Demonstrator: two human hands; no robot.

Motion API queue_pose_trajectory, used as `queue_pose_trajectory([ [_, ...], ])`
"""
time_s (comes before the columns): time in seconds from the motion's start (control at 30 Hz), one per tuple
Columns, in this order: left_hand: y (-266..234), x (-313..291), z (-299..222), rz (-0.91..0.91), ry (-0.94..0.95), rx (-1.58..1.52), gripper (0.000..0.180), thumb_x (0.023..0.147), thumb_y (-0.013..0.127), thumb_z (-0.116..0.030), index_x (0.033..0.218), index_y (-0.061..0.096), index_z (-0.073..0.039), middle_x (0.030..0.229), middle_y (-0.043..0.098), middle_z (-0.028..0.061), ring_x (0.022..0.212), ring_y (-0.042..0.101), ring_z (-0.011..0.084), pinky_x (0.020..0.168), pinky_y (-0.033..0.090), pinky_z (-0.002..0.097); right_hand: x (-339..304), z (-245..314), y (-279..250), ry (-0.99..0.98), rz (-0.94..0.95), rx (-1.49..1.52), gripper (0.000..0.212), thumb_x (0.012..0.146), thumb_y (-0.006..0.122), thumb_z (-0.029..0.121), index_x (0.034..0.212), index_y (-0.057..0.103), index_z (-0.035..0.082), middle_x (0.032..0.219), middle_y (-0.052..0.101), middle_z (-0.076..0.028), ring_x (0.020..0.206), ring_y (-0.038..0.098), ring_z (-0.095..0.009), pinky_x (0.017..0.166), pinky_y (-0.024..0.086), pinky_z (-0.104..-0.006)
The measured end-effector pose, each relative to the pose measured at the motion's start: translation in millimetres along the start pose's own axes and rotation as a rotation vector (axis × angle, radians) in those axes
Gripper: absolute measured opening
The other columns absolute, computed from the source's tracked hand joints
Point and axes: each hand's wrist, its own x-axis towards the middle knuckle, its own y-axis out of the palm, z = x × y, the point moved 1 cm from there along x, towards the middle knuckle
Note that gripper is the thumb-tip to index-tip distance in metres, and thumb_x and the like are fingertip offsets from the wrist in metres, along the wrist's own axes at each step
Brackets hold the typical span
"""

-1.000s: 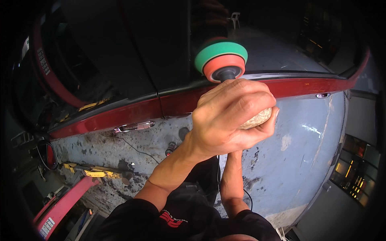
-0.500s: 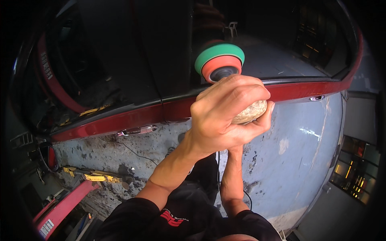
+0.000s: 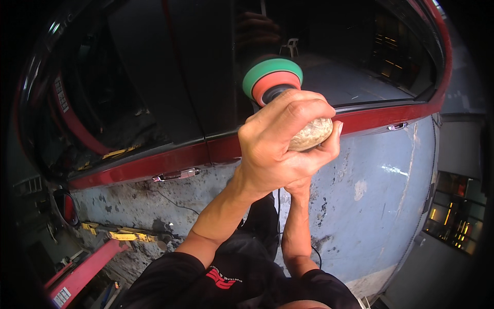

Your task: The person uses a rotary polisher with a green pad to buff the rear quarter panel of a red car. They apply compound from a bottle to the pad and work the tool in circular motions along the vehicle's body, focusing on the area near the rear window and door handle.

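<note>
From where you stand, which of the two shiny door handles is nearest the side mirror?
The left door handle, between the side mirror and the left hand; the other handle is past that hand, far right.

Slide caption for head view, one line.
Left hand grips a polisher, green-and-orange pad at the dark side window of a red car.

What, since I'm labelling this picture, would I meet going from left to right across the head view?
Car side mirror → first chrome door handle → green-and-orange polishing pad → second chrome door handle → many-paned window with yellow lights.
</note>
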Motion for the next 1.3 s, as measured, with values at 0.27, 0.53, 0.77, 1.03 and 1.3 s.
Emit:
queue_pose_trajectory([
  [0.27, 3.2, 15.1, 2.5, -0.018, 0.030, -0.015, 0.034, 0.066, 0.087, 0.004, 0.095, 0.070, -0.004, 0.086, 0.072, 0.0095, 0.074, 0.072, 0.0239, 0.067, 0.059, 0.0318, 2.0, -15.5, -5.1, -0.071, -0.079, -0.033, 0.099, 0.062, 0.096, 0.066, 0.125, 0.067, -0.006, 0.107, 0.078, -0.010, 0.100, 0.073, -0.018, 0.086, 0.058, -0.0359],
  [0.53, 7.0, 26.7, -3.1, -0.001, -0.012, -0.020, 0.034, 0.068, 0.084, 0.012, 0.097, 0.071, -0.001, 0.089, 0.076, 0.0106, 0.081, 0.075, 0.0180, 0.075, 0.061, 0.0295, 20.1, 31.2, 6.0, -0.078, -0.152, -0.074, 0.090, 0.066, 0.095, 0.054, 0.127, 0.066, -0.004, 0.108, 0.077, -0.011, 0.099, 0.073, -0.017, 0.086, 0.058, -0.0349],
  [0.77, 6.3, 42.2, -11.0, 0.025, -0.019, -0.003, 0.032, 0.071, 0.083, 0.011, 0.097, 0.069, 0.001, 0.091, 0.075, 0.0108, 0.084, 0.074, 0.0159, 0.079, 0.060, 0.0294, 24.6, 48.0, -3.5, 0.025, -0.041, -0.150, 0.066, 0.065, 0.093, 0.035, 0.114, 0.067, -0.001, 0.098, 0.077, -0.012, 0.092, 0.075, -0.018, 0.081, 0.059, -0.0356],
  [1.03, 14.8, 48.7, -14.8, 0.028, -0.047, -0.009, 0.031, 0.076, 0.082, 0.012, 0.102, 0.068, 0.001, 0.094, 0.075, 0.0117, 0.087, 0.073, 0.0156, 0.083, 0.060, 0.0295, 33.2, 62.7, -4.5, 0.011, -0.066, -0.092, 0.061, 0.062, 0.092, 0.023, 0.112, 0.066, 0.000, 0.096, 0.077, -0.012, 0.090, 0.077, -0.021, 0.084, 0.060, -0.0355],
  [1.3, 27.0, 56.9, -17.6, 0.058, -0.091, 0.009, 0.028, 0.081, 0.078, 0.013, 0.105, 0.067, 0.003, 0.096, 0.074, 0.0141, 0.086, 0.074, 0.0189, 0.084, 0.064, 0.0350, 40.6, 81.9, -19.6, 0.003, -0.036, -0.150, 0.059, 0.064, 0.094, 0.022, 0.112, 0.067, 0.002, 0.094, 0.077, -0.013, 0.089, 0.078, -0.027, 0.081, 0.060, -0.0377],
])
